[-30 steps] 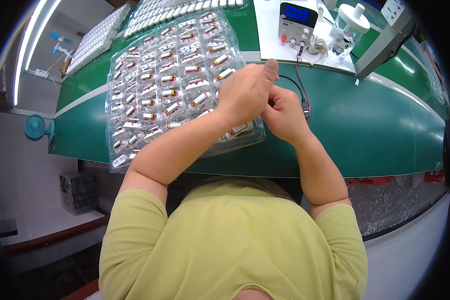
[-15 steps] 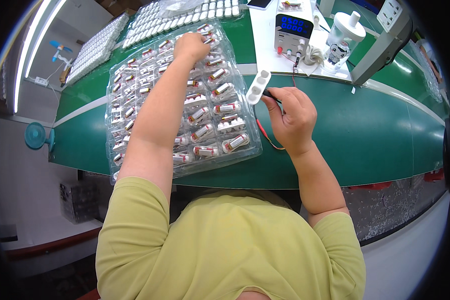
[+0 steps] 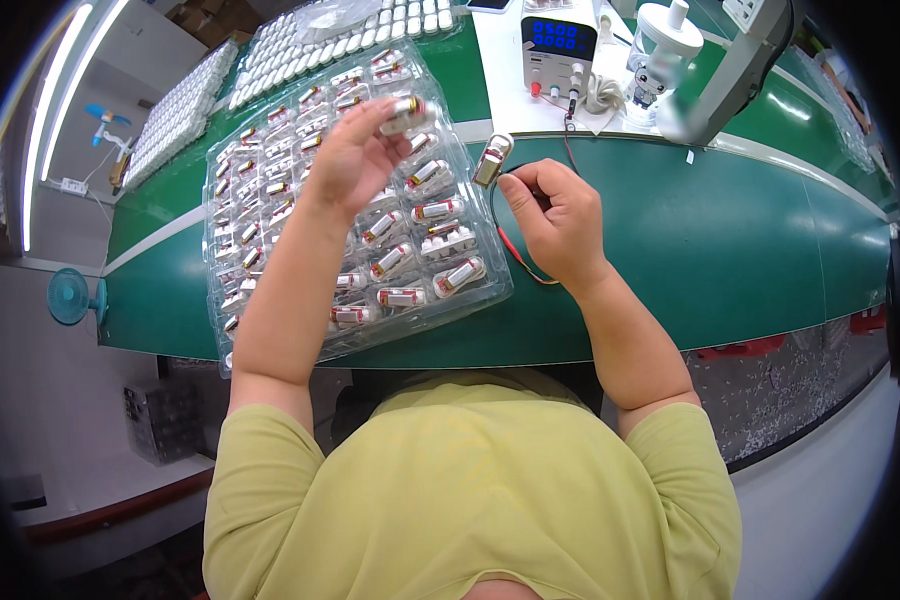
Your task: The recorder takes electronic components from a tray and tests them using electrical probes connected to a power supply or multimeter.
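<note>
My left hand (image 3: 358,155) is raised over the far part of the clear plastic blister tray (image 3: 485,297). Its fingers pinch a small white-cased module with a silvery battery (image 3: 403,114), slightly blurred. My right hand (image 3: 560,222) is closed, to the right of the tray above the green tabletop. A second white-cased module (image 3: 492,160) is gripped at its fingertips, battery side showing and red wires on it. A thin red-and-black lead (image 3: 511,246) loops from near this hand; whether the fingers also hold its end is hidden. Rows of similar modules fill the tray pockets.
A bench power supply (image 3: 558,55) with a lit blue display stands on a white board behind my right hand, beside a clear drinking cup (image 3: 660,60) with a white lid. A grey post (image 3: 740,80) rises at the right. Trays of white cases (image 3: 345,40) lie at the back.
My left hand has lifted a module out of the tray and come nearer. The module in my right hand has turned from its hollow white face to its battery side. The view has shifted slightly.
</note>
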`<state>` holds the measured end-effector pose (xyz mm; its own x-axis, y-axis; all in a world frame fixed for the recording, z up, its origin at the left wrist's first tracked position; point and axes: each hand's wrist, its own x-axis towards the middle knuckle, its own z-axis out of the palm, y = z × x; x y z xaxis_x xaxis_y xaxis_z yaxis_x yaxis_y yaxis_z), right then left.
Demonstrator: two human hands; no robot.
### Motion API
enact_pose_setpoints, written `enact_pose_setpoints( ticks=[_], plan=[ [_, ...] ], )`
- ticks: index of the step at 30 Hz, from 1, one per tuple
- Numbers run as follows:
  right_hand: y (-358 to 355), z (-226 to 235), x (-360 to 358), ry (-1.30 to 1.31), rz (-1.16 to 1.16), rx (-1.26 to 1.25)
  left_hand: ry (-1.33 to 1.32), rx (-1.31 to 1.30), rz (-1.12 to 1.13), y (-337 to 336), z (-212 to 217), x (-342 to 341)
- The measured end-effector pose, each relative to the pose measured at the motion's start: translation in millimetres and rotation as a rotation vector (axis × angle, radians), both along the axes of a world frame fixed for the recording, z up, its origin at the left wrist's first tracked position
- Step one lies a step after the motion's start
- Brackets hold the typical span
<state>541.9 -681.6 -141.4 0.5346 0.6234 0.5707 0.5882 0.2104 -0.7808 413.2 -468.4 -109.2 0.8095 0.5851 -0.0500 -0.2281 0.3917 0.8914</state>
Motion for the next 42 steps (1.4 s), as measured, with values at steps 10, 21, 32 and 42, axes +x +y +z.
enact_pose_setpoints(
  ticks=[10, 21, 32, 42],
  plan=[
    [1.8, -5.7, -6.2, 0.229, 0.128, -0.163, 0.009, -0.596, 0.024, -51.4, -5.8, -17.9],
    [1.7, -11.5, -3.4, 0.277, 0.229, -0.135, 0.411, 0.951, -0.248, -63.8, 1.9, -9.0],
    [4.1, -9.5, -6.5, 0.493, 0.240, -0.072, 0.835, 1.353, 0.227, 69.6, -4.2, 33.2],
    [1.8, -5.4, -2.8, 0.452, 0.227, -0.172, 0.495, 0.414, 0.252, 8.0, 1.3, 31.5]
  ],
)
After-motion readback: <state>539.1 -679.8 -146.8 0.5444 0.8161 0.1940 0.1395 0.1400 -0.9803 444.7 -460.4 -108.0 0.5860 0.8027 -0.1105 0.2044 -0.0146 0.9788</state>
